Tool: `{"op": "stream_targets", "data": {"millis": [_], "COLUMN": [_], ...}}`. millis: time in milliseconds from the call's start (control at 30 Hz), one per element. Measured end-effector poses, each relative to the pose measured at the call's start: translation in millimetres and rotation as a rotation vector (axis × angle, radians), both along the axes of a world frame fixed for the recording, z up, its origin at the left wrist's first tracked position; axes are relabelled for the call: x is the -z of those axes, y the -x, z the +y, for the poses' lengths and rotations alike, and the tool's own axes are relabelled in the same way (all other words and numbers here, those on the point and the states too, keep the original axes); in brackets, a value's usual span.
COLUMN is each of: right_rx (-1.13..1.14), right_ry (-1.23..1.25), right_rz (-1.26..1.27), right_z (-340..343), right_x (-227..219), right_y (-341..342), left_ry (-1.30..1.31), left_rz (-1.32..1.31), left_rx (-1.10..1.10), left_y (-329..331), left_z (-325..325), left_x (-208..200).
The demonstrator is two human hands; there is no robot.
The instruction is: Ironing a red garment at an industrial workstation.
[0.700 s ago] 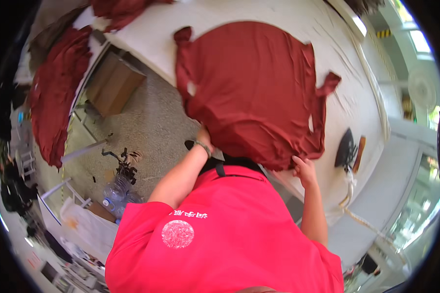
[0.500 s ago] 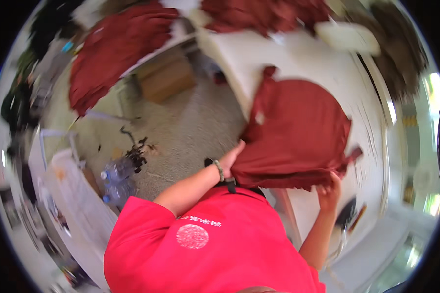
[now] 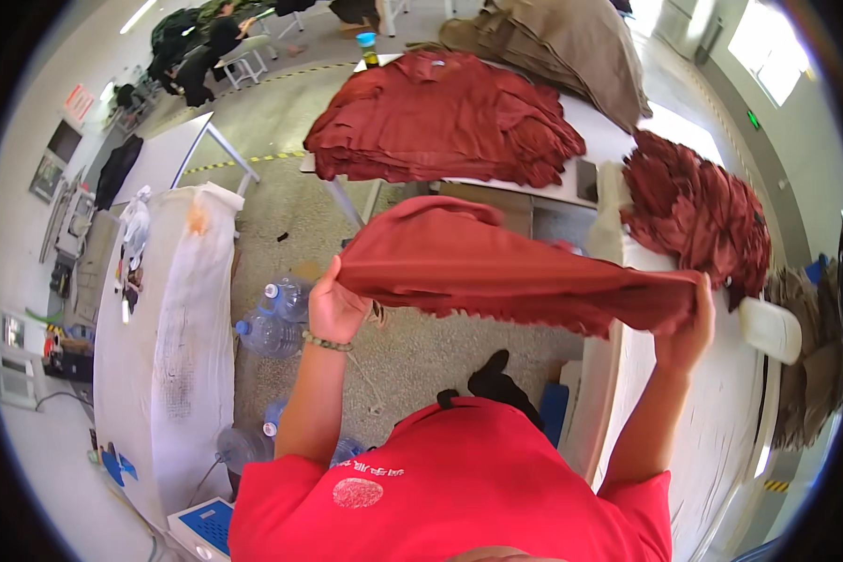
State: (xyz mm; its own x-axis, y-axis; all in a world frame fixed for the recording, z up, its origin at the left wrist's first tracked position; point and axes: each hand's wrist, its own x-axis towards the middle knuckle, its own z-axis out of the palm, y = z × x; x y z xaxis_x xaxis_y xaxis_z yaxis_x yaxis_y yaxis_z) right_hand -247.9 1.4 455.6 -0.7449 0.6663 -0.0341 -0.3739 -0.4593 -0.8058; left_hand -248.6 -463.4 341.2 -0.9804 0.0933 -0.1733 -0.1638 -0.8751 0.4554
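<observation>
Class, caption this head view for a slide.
Left hand and right hand hold a red garment aloft, before a table bearing a garment stack.

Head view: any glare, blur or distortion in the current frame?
Head view, upper right: window overexposed; head view, rim: black corners, straight edges bowed; head view, center: held maroon garment slightly smeared along its upper edge, maroon pile beyond crisper.

Illumination was bright, with overexposed glare at the window [image 3: 770,49], upper right. Straight edges curved toward the black periphery. The held garment [image 3: 496,267] showed slight blur along its upper fold.
</observation>
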Motion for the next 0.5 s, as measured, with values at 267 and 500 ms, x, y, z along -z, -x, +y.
{"op": "stream_targets", "data": {"millis": [267, 500], "right_rx": [-0.607, -0.632], "right_ry": [-0.141, -0.125], "right_rz": [0.077, 0.037], "right_z": [-48.5, -63.5], "right_x": [43.4, 53.0], "right_y": [203.2, 347.4], "left_ry": [0.094, 0.164], "left_rz": [0.030, -0.095], "left_rx": [-0.444, -0.772], "left_y": [90.7, 206.5], "left_z": [-108.7, -112.4], "left_x": [6.5, -49.3]}}
